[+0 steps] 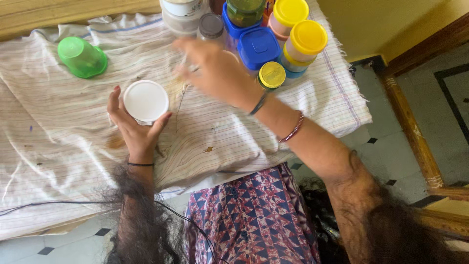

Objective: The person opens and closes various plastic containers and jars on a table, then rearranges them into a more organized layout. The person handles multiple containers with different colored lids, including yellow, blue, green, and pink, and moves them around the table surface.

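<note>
Patterned red-and-blue cloth (254,215) hangs nearest; above it the left hand (137,129) cups a round white plastic lid (145,100) between thumb and fingers over the striped cloth surface (58,142). Blurred right hand (215,71) (grip unreadable) hovers near a grey-capped jar (211,27)

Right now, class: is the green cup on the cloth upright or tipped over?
Tipped over. The green cup lies on its side on the striped cloth, its round base facing the camera.
</note>
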